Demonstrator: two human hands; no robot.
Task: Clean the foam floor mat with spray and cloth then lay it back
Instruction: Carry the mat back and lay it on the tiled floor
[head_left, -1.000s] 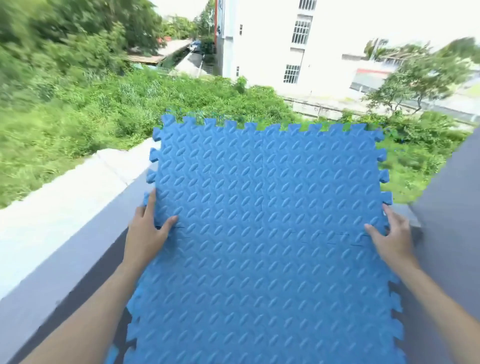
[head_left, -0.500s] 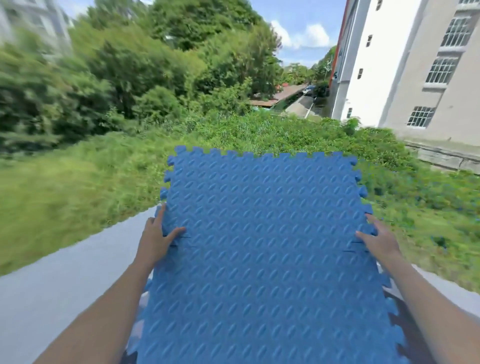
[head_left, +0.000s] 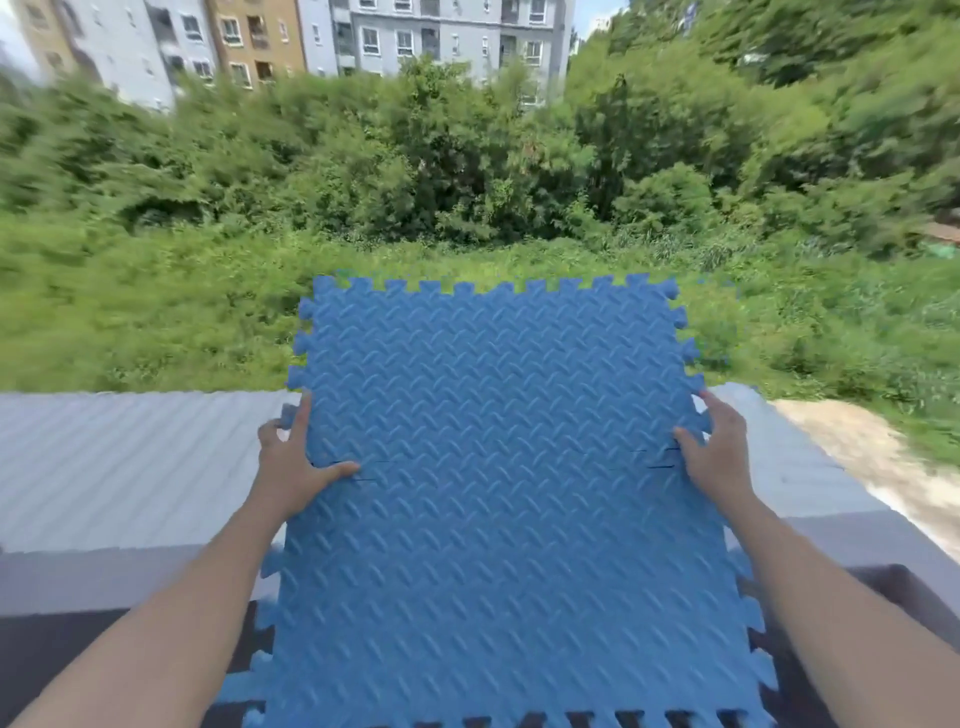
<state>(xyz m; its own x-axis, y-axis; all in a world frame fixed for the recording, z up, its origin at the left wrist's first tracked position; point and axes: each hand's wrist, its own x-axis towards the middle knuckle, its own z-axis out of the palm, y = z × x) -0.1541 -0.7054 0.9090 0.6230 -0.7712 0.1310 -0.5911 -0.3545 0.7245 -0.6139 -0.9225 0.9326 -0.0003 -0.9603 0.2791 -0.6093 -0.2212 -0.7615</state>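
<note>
A blue foam floor mat (head_left: 498, 467) with a diamond-plate texture and jigsaw edges is held up in front of me, its far edge reaching out past a parapet. It is made of joined tiles, with a seam running across at hand height. My left hand (head_left: 293, 470) grips its left edge, thumb on top. My right hand (head_left: 714, 457) grips its right edge the same way. No spray bottle or cloth is in view.
A grey concrete parapet (head_left: 130, 467) runs across in front of me, with a dark floor (head_left: 41, 654) on my side. Beyond it lie thick green bushes (head_left: 467, 182), apartment blocks (head_left: 311, 36) and a sandy patch (head_left: 872, 457) at right.
My view has swung left, from the white building to bushes and apartment blocks. The mat stays held out in both hands, now lower in the frame and squarely over the parapet.
</note>
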